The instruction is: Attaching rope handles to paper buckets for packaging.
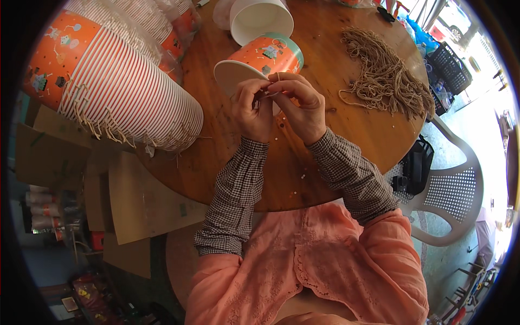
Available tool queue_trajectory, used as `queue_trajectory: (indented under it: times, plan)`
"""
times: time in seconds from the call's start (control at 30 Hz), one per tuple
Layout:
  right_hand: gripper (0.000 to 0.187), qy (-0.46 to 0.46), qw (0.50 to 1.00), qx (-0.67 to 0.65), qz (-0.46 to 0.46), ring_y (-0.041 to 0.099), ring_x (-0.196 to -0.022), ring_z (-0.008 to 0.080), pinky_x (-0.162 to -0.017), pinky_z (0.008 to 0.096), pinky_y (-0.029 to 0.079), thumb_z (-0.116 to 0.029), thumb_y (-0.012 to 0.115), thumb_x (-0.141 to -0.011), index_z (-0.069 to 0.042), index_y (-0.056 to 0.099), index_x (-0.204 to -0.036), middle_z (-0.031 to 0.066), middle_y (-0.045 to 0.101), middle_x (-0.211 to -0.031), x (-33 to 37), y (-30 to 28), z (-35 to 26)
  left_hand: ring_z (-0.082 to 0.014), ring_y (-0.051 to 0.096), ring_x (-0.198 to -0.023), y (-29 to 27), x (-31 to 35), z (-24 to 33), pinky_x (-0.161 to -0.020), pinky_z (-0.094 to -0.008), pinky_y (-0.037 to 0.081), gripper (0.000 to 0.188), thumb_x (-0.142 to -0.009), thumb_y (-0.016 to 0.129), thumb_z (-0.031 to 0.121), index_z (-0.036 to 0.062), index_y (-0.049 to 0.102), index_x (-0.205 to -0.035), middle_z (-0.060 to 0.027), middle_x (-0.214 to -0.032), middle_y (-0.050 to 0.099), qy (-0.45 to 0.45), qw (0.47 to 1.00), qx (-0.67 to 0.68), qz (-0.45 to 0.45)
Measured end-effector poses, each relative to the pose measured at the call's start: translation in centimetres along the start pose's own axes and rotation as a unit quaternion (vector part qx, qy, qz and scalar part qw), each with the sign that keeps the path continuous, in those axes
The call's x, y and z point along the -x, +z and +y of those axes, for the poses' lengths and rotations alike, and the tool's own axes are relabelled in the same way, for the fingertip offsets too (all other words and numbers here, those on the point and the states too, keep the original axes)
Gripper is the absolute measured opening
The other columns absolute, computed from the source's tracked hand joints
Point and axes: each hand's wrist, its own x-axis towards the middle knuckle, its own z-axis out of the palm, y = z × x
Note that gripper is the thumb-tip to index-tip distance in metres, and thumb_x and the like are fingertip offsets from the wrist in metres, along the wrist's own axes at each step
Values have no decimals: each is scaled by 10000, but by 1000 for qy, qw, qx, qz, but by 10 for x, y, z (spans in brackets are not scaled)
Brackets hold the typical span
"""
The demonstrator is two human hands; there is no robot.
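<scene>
An orange patterned paper bucket (271,54) lies on its side on the round wooden table, its white-rimmed mouth tilted toward me. My left hand (253,111) and my right hand (303,103) meet just in front of that rim. Both are closed, thumbs and fingertips pinched together on a thin pale cord (278,77). A short bit of it shows by the right index finger; the rest is hidden by my fingers. Behind the bucket rests a second one (262,24), its white inside showing. A tangled heap of tan cord (382,76) lies to the right.
A long nested stack of orange buckets (130,81) with cord handles leans across the table's left side. Plastic-wrapped stacks (138,24) lie behind it. Cardboard boxes (127,200) stand lower left. A plastic chair (452,187) and a black crate (450,67) are at the right.
</scene>
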Motion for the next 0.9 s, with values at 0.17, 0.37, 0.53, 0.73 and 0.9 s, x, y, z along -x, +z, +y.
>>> queue_trajectory:
  times: [0.17, 0.37, 0.53, 0.73, 0.9]
  plan:
    - [148, 69, 996, -51, 27, 606, -883, 98, -704, 235, 495, 12, 626, -822, -52, 671, -948, 32, 633, -990, -4, -7, 11, -103, 582, -699, -6, -3, 9, -639, -221, 471, 139, -820, 612, -30, 41, 643, -935, -51, -820, 623, -122, 987, -33, -96]
    - [133, 96, 991, -86, 25, 603, -756, 70, -657, 198, 493, 5, 595, -850, -27, 649, -968, 28, 634, -956, -6, -10, 9, -66, 544, -640, -14, -8, 7, -605, -199, 445, 114, -902, 586, 70, -2, 637, -975, 4, -752, 606, -232, 954, 134, -138]
    - [121, 151, 973, -170, -23, 590, -701, 60, -592, 188, 485, -13, 571, -876, -23, 615, -988, 29, 659, -890, -16, -22, 1, -65, 530, -638, -20, -12, 3, -599, -208, 447, 176, -948, 502, 85, -5, 627, -1032, -2, -758, 597, -346, 859, 350, -140]
    - [95, 177, 961, -178, -119, 580, -687, 59, -586, 206, 486, -25, 557, -883, -13, 595, -969, 28, 656, -852, -26, -41, -8, -125, 606, -746, -10, -13, 14, -657, -266, 485, 215, -918, 515, 50, 12, 620, -1102, -72, -977, 648, -53, 990, 97, -86]
    - [91, 156, 961, -131, -187, 588, -698, 75, -623, 229, 499, -21, 555, -876, -3, 590, -958, 20, 627, -806, -28, -48, -5, -177, 618, -845, -13, -27, 22, -727, -313, 488, 308, -803, 586, 24, 72, 644, -1102, -25, -1069, 637, 95, 967, -162, -173]
